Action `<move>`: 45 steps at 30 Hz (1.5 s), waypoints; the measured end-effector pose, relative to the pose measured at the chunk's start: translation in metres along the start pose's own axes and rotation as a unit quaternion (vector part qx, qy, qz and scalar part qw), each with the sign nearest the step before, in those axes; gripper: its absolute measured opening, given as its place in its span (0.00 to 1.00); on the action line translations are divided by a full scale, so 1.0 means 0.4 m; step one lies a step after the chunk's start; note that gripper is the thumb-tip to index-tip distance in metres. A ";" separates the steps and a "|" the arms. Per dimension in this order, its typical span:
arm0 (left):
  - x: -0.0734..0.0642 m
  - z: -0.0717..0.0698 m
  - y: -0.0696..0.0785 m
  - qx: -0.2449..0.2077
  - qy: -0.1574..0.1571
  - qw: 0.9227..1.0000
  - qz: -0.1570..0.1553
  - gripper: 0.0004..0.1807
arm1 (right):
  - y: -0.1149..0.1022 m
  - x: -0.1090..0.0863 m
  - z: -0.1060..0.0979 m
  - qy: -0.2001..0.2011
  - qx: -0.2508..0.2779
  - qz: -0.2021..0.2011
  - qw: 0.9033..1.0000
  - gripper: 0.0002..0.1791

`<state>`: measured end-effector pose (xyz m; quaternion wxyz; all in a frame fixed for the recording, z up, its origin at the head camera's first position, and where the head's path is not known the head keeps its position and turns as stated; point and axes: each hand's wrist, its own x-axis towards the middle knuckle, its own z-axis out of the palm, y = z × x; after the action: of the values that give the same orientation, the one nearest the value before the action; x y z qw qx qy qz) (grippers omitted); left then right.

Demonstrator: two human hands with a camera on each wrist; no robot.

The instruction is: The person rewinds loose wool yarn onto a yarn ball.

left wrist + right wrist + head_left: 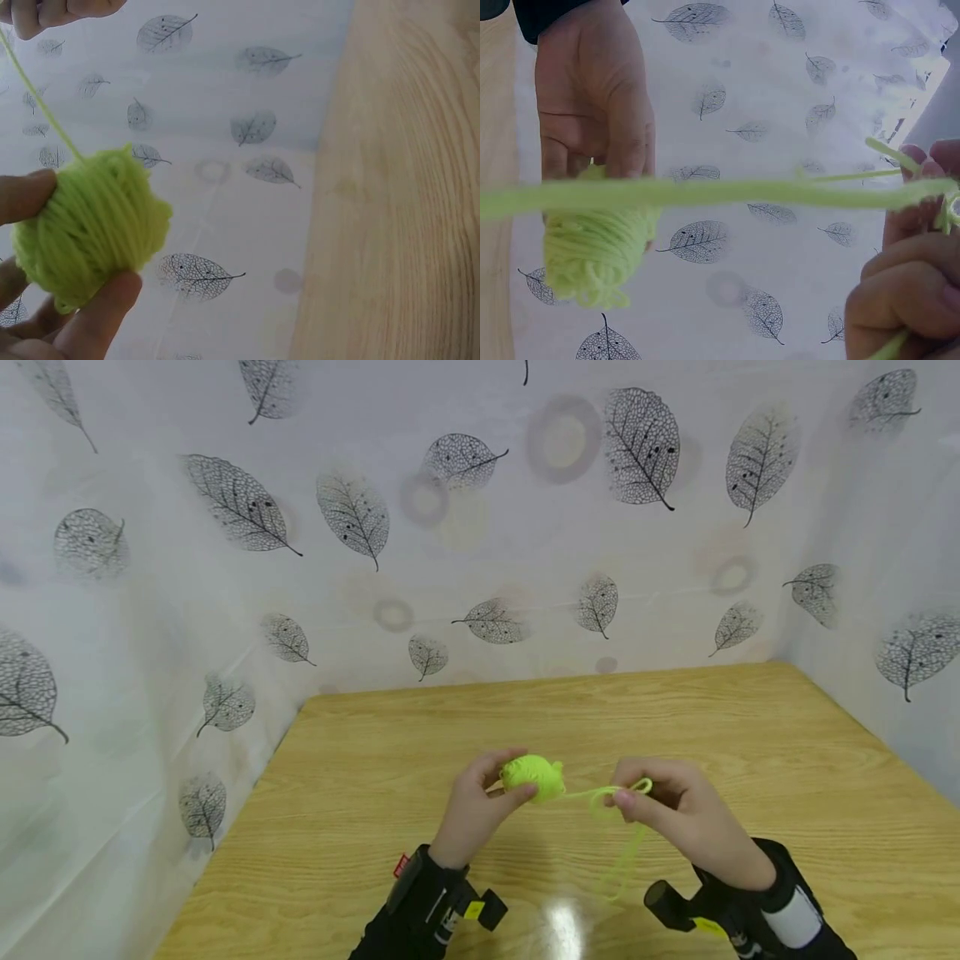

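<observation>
A small ball of neon yellow-green yarn (534, 774) is held above the table by my left hand (480, 806), its thumb and fingers around the sides. The left wrist view shows the ball's wound strands (97, 225) up close. From the ball a strand (581, 794) stretches across to my right hand (682, 802), which pinches it between thumb and fingers. A small loop of yarn (643, 785) sticks out past the right fingertips, and a loose length (624, 860) dangles below. In the right wrist view a blurred strand (705, 193) crosses close to the camera.
Under both hands lies a wood-grain table (375, 735). A white cloth with dark leaf prints (495, 552) hangs behind it and along the sides. Each wrist wears a black camera mount (450, 902). A bright light reflection (562, 927) shows at the table's front.
</observation>
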<state>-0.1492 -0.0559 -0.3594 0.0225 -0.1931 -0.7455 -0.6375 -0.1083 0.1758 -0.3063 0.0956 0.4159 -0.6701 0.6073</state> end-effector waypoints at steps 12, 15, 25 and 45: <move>0.000 -0.017 0.016 -0.109 -0.203 0.970 -0.078 0.22 | 0.020 0.017 -0.048 0.150 0.228 0.012 0.962 0.15; -0.001 -0.025 0.022 -0.165 -0.234 0.955 -0.081 0.24 | 0.025 0.026 -0.052 0.191 0.193 0.049 0.961 0.14; -0.007 -0.048 0.020 -0.344 -0.298 0.890 -0.002 0.21 | 0.103 0.035 -0.066 0.171 0.046 0.134 0.975 0.13; -0.018 -0.072 0.079 -0.523 -0.082 0.846 0.061 0.15 | 0.185 0.027 -0.021 -0.191 -0.150 0.197 0.950 0.19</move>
<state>-0.1388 -0.0816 -0.3262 -0.1044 -0.2730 -0.2872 -0.9122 -0.1679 0.1724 -0.3518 -0.0946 0.3643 -0.8280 0.4155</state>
